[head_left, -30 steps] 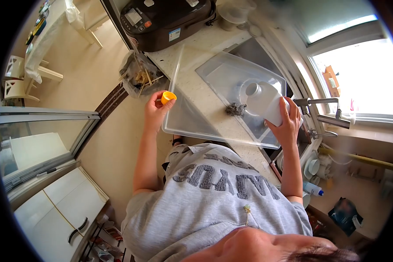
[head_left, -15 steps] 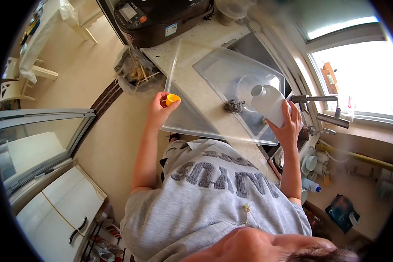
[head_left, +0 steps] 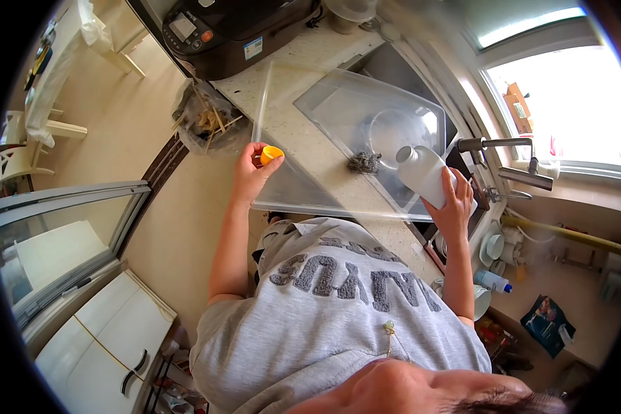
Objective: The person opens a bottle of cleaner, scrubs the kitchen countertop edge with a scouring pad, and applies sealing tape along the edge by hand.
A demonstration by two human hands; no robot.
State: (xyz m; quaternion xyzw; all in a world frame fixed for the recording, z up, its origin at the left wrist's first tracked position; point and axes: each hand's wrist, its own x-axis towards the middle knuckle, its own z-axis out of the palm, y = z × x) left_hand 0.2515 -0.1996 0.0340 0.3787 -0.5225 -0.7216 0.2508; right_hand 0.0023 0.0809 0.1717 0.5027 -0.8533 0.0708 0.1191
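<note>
My left hand [head_left: 252,172] pinches a yellow bottle cap [head_left: 272,155], hollow side up, over the left part of a clear plastic bin [head_left: 303,208]. Gripped in my right hand [head_left: 454,205] is a white plastic bottle [head_left: 424,176] without its cap, tilted so that its open mouth points up and to the left. A gap separates the bottle's mouth from the cap. Between my hands, a grey steel wool scrubber [head_left: 363,163] lies in the bin. The bin rests across the counter and sink; whether any liquid is in the cap, I cannot tell.
A dark rice cooker [head_left: 234,34] stands on the counter [head_left: 283,76] at the back. On the right, a faucet [head_left: 493,143] reaches out near the bottle. A plastic bag of scraps [head_left: 210,117] hangs at the counter's left edge. Bowls [head_left: 491,248] sit low at the right.
My right hand has tipped the bottle a little further to the left, lowering its mouth. The view has shifted slightly. My left hand holds the cap nearly as before.
</note>
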